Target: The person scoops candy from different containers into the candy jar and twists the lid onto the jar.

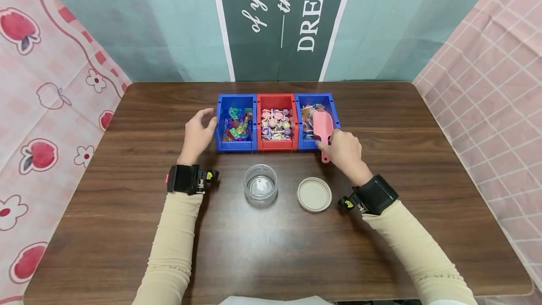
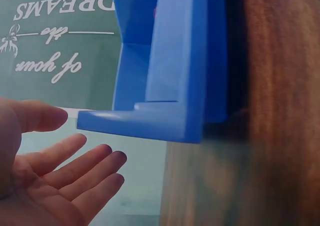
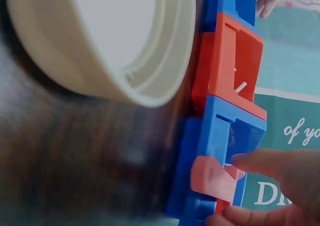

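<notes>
My right hand (image 1: 344, 149) pinches a pink scoop (image 1: 323, 126) between thumb and fingers. The scoop lies over the front of the right blue bin (image 1: 311, 145), which holds small multicoloured candy-like pieces (image 1: 307, 116). In the right wrist view, the scoop's pink handle (image 3: 215, 178) juts past the bin's front wall. My left hand (image 1: 198, 134) is beside the left blue bin (image 1: 237, 145), thumb close to its side wall; whether it touches cannot be made out. In the left wrist view, its fingers (image 2: 82, 166) are extended and hold nothing. Translucent coloured pieces (image 1: 239, 124) fill that bin.
Between the blue bins sits a red bin (image 1: 277, 145) of lollipop-like sweets (image 1: 276, 124). A clear round jar (image 1: 260, 185) stands uncovered in front of it. To the jar's right lies a cream lid (image 1: 314, 195). The brown wooden table (image 1: 271, 258) ends against a teal backdrop (image 1: 178, 27).
</notes>
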Demonstrator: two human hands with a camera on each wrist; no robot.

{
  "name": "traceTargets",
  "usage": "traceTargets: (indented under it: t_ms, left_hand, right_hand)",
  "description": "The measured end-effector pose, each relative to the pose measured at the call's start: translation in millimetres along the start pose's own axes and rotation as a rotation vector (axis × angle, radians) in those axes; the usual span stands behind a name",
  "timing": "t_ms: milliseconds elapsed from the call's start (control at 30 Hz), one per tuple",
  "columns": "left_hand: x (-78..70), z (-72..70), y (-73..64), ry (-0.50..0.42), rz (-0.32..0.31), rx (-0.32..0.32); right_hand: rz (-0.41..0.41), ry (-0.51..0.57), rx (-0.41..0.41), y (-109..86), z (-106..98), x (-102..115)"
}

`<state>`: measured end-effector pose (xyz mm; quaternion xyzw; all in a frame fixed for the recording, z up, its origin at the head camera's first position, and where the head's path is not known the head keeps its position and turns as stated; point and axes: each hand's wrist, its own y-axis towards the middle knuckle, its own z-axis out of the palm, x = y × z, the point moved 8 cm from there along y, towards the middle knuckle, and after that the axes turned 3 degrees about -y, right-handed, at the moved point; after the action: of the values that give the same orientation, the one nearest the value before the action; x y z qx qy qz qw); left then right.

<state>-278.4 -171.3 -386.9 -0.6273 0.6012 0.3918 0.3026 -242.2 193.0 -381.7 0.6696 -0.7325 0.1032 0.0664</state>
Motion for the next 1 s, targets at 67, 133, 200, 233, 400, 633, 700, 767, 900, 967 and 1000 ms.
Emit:
traceTargets:
  t_ms: [67,133,200,233,400,633,700,767,900,967,1000]
  left_hand:
    - [4.1,1.0,-0.4,-0.012,-0.016,0.007]
    - [7.5,1.6,-0.6,-0.020,-0.028,0.010]
    - [9.8,1.7,-0.9,-0.021,-0.036,0.012]
    - [10.7,1.8,-1.1,-0.022,-0.040,0.012]
    - [13.2,4.0,0.0,-0.025,-0.043,0.026]
    - [15.2,15.2,3.0,-0.061,-0.063,0.085]
    - [15.6,17.5,2.8,-0.068,-0.072,0.095]
    - [15.5,18.5,1.9,-0.075,-0.079,0.101]
    - [14.8,17.7,-0.2,-0.079,-0.092,0.102]
    - [15.0,17.3,-0.4,-0.086,-0.098,0.104]
    - [15.9,17.3,-0.4,-0.089,-0.103,0.107]
  right_hand:
    - [0.029,-0.010,0.026,-1.5,4,-3]
    - [0.051,-0.011,0.045,-2.7,9,-5]
    - [0.061,0.001,0.049,-3.9,12,-6]
    - [0.063,0.013,0.047,-4.4,13,-6]
    - [0.088,0.054,0.035,-5.3,18,-6]
    - [0.158,0.084,0.034,-4.9,20,-11]
    - [0.161,0.091,0.028,-4.9,20,-12]
    - [0.158,0.100,0.014,-5.3,19,-12]
    - [0.151,0.131,-0.033,-6.9,16,-13]
    - [0.151,0.158,-0.059,-8.0,14,-13]
    - [0.150,0.173,-0.070,-8.5,13,-13]
